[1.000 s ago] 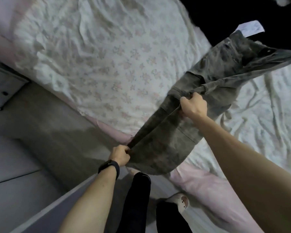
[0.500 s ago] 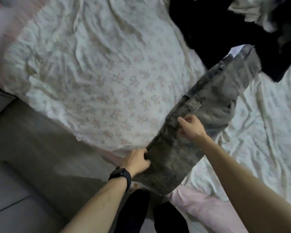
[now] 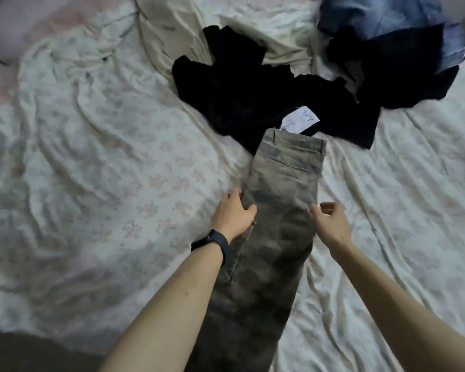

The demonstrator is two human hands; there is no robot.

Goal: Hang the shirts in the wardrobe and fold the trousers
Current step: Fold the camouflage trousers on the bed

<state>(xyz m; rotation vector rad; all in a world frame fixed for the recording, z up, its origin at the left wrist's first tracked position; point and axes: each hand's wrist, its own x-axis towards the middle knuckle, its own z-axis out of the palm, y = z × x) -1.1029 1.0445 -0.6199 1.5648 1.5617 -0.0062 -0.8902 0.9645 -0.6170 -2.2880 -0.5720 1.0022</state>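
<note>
Grey-green camouflage trousers (image 3: pixel 279 237) lie lengthwise on the bed, legs stacked on each other, waistband and back pocket at the far end. A white paper label (image 3: pixel 301 122) sticks out past the waistband. My left hand (image 3: pixel 232 214), with a black wristband, grips the trousers' left edge near the thigh, thumb on top. My right hand (image 3: pixel 332 224) hovers at the right edge with loosely curled fingers, holding nothing.
A black garment (image 3: pixel 242 89) lies crumpled just beyond the waistband. Behind it are a cream garment (image 3: pixel 167 30), a dark navy piece (image 3: pixel 400 71) and blue denim (image 3: pixel 381 14). The floral bed sheet (image 3: pixel 91 157) is wrinkled. Dark floor (image 3: pixel 24 353) shows at the lower left.
The trousers were held up off the bed edge; now they lie flat and straight on the sheet. My right hand has let go, and my left has moved up the left edge.
</note>
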